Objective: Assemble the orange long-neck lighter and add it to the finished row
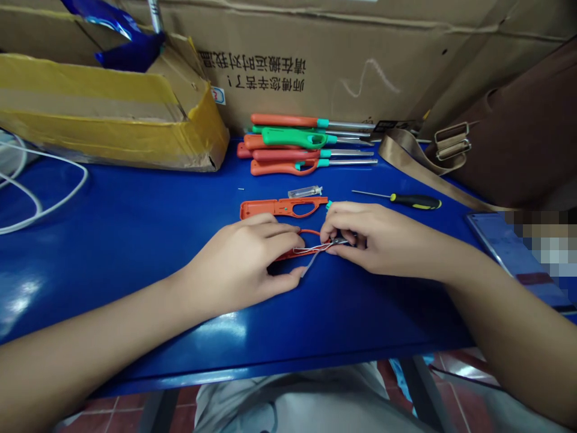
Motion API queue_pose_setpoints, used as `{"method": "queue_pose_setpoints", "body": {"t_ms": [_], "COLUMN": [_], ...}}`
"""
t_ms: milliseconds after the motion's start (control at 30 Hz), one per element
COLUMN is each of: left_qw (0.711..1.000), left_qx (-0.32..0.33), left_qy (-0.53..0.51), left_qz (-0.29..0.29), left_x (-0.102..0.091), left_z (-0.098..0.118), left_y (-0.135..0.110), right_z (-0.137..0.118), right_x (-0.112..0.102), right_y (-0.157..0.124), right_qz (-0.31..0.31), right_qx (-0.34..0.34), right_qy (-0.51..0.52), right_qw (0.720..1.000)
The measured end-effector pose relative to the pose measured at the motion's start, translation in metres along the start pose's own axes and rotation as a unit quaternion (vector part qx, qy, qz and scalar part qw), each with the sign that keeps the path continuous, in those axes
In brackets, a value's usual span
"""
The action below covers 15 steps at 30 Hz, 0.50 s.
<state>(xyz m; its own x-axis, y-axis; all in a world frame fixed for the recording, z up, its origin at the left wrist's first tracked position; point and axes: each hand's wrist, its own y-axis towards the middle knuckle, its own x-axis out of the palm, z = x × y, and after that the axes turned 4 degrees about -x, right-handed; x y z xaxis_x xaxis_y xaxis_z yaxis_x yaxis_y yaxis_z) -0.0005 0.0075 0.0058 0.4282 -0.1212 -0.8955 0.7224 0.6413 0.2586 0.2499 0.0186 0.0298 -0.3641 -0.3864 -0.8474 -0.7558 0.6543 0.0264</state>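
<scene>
On the blue table (135, 240), my left hand (243, 261) is closed around an orange lighter shell half (303, 251), holding it down. My right hand (374, 237) pinches small metal and wire parts (322, 246) at the shell's right end. Just behind my hands lies the other orange shell half (282, 208), with a small clear fuel tube (305, 192) beside it. What exactly my right fingers hold is partly hidden.
A pile of several orange and green long-nosed lighters (297, 144) lies against the cardboard wall. A black-and-yellow screwdriver (406, 199) rests to the right. A yellow-taped cardboard box (112, 114) stands at the left, white cables (40, 198) beside it, a brown strap (419, 162) and phone (514, 252) at right.
</scene>
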Motion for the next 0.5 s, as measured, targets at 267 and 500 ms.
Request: {"method": "queue_pose_setpoints", "body": {"t_ms": [267,500], "left_qw": [1.000,1.000], "left_qx": [0.008,-0.008], "left_qy": [-0.006,-0.025], "left_qz": [0.016,0.012], "left_x": [0.0038,0.0047], "left_z": [-0.0013,-0.0004], "left_y": [-0.0008,0.0003], "right_z": [-0.0007,-0.0036], "right_x": [0.0028,0.0030], "right_y": [-0.0012,-0.0008], "right_qz": [-0.016,-0.027], "right_qx": [0.023,0.035], "right_qy": [-0.021,-0.053], "right_qw": [0.999,0.998]}}
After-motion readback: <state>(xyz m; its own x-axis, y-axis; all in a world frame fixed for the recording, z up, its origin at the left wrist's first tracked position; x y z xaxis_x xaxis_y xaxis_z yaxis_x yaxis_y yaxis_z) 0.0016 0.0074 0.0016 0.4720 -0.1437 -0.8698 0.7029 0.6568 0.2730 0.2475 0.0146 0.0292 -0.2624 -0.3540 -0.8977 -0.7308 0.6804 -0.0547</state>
